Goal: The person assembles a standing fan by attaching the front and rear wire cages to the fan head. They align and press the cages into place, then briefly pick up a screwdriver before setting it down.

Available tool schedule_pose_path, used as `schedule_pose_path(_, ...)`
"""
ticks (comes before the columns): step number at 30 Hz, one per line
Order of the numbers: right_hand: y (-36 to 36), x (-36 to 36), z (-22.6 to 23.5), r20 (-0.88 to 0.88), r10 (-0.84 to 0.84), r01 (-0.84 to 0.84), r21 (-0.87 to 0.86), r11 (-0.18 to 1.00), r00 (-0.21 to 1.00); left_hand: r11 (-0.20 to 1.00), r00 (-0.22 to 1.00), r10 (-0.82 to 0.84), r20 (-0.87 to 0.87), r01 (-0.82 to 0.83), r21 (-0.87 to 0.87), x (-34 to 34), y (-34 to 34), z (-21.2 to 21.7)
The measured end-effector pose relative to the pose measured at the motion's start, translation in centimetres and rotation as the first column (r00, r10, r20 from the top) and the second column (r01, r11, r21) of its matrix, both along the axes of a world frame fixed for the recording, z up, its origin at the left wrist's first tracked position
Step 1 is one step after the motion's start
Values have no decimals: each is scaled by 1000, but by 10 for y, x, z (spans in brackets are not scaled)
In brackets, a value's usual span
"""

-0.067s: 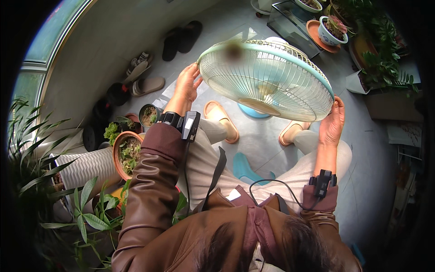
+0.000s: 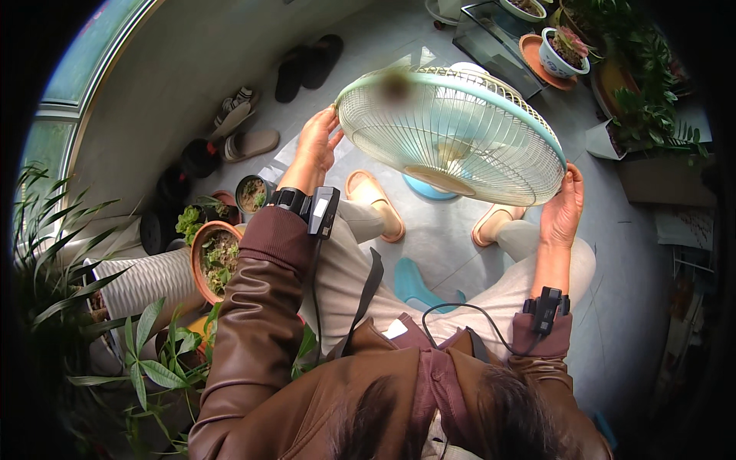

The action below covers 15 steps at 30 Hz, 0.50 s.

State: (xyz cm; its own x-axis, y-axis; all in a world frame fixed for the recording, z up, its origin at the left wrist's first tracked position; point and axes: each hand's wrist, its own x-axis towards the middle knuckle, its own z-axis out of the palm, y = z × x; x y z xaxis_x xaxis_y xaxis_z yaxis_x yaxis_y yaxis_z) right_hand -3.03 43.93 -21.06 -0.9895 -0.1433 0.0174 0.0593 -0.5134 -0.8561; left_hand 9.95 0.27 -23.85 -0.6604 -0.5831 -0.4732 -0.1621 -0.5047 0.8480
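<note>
A round wire fan grille (image 2: 452, 134) with a pale green rim is held up in front of me, tilted face-up. My left hand (image 2: 318, 146) grips its left rim. My right hand (image 2: 562, 207) grips its lower right rim. Both wrists carry black strapped devices, with a cable running to the right one. Below the grille I see my knees and two tan slippers (image 2: 376, 203) on the grey floor, and a blue fan base (image 2: 429, 188) between them.
Potted plants (image 2: 218, 257) and leafy stems crowd the lower left. Shoes and sandals (image 2: 249, 142) line the curved wall at upper left. More pots (image 2: 563, 50), a glass tank (image 2: 491, 34) and green plants stand at upper right.
</note>
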Motion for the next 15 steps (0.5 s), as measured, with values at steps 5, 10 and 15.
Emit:
schedule_pose_path(5,2,0,-3,-14,11,-11,-12,1000,1000,995,996,90,16,-91,45,-4,0,-7)
schedule_pose_path(10,4,0,-4,-16,14,-14,-15,1000,1000,995,995,82,65,-85,44,-6,4,-3)
schedule_pose_path(15,4,0,-5,-27,17,-18,-14,1000,999,990,992,60,115,-74,120,-6,14,5)
